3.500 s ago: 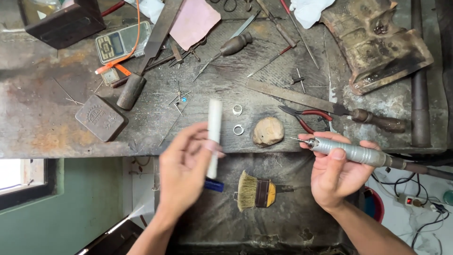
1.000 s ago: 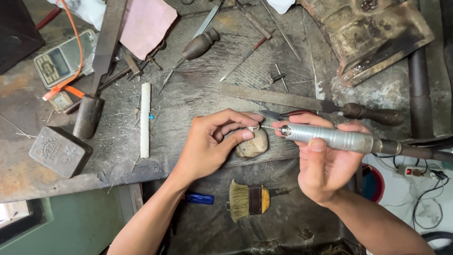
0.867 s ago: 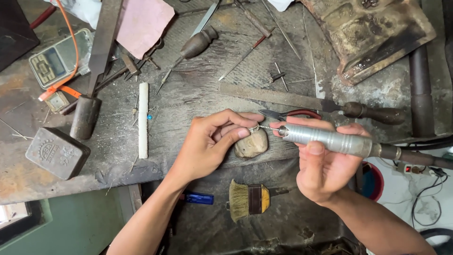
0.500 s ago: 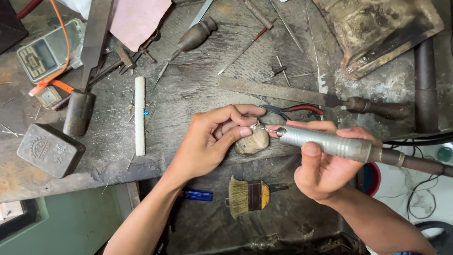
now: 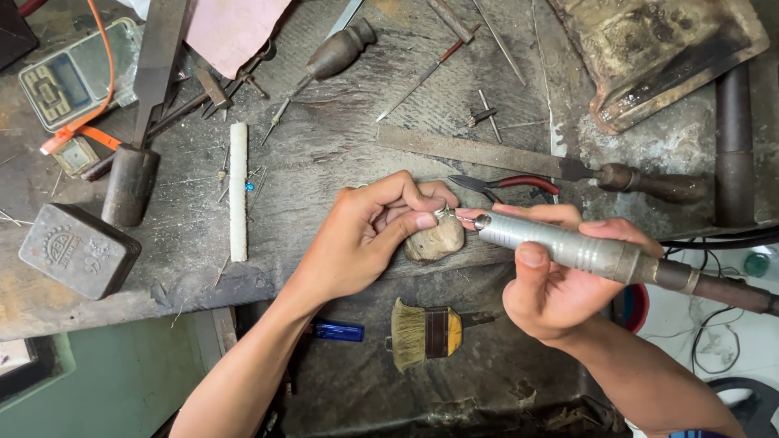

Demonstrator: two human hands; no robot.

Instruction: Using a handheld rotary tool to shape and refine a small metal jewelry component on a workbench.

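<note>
From the head camera we look straight down on our two hands meeting at the front edge of the desk point(image 5: 341, 113). Our left hand point(image 5: 365, 239) is curled narrow, thumb and forefinger pinched on a small silvery ring point(image 5: 442, 212), which it braces on top of a rounded wooden peg point(image 5: 436, 239) jutting from the desk edge. The ring sits right at the left fingertips, between the two hands and just above the peg.

Our right hand point(image 5: 560, 276) is wrapped around a grey metal rotary handpiece point(image 5: 568, 247), thumb across its barrel. The long axis of the handpiece runs nearly level, from the dark flexible shaft trailing off to the right toward its tip on the left. That tip points straight at the ring and looks to be touching it or just shy of it; the contact itself is too small to tell. So the ring lies directly left of the right hand, in line with the tool, and the left hand is the nearer, already on it.

Just beyond the hands lie red-handled pliers point(image 5: 507, 185) and a long flat file point(image 5: 487, 152). Well to the left of the left hand lies a white stick point(image 5: 238, 191). Below the hands, nearer our body, lie a round brush point(image 5: 422, 331) and a blue lighter point(image 5: 337, 330).
</note>
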